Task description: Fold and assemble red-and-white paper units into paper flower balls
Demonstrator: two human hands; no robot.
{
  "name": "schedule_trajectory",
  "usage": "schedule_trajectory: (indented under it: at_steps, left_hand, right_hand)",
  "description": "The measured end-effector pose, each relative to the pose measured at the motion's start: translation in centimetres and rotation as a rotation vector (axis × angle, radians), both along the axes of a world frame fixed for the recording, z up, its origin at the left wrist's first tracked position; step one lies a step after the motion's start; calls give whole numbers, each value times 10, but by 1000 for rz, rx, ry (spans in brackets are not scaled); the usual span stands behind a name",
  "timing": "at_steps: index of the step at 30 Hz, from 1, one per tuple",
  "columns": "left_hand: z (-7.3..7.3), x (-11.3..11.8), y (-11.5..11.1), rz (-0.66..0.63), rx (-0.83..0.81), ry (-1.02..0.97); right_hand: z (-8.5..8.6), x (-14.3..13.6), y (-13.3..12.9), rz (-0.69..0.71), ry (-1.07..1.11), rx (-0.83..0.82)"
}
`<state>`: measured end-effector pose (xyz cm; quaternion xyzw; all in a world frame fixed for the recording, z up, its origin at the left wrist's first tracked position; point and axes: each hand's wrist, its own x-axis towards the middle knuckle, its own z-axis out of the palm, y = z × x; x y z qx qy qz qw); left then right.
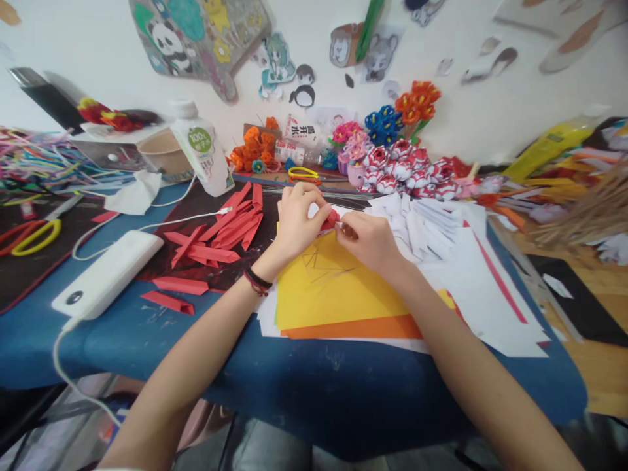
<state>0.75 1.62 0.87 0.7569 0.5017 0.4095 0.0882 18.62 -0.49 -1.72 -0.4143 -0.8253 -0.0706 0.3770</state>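
Folded red strips piled near left, close to elbow sweep. Left hand pinched on small red paper piece above yellow sheet; right hand pinched on same piece. Likely risks: torn fold from opposing pulls, slipped crease, white folded pieces nudged aside.

Head view — near, probably steeply downward

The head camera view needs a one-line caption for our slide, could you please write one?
Both hands, left hand and right hand, pinch a small folded red paper piece above a yellow paper sheet.
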Motion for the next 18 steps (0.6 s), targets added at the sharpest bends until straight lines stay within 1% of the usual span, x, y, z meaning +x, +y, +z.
schedule_trajectory:
  at_steps: [6,10,14,16,18]
  left_hand:
    - [2,0,1,46,-25,26]
    - [0,0,1,37,-15,26]
    - [-3,-3,3,48,-22,-25]
    - [-4,-6,5,68,-15,-64]
    - [-3,-9,7,47,-8,-101]
  right_hand:
    - [-3,-4,-1,-27,74,-24]
    - [-3,-4,-1,-26,80,-51]
    - [-1,-3,-3,-44,57,-64]
    - [0,-2,-3,-72,42,-87]
    - [2,-1,-3,-116,50,-119]
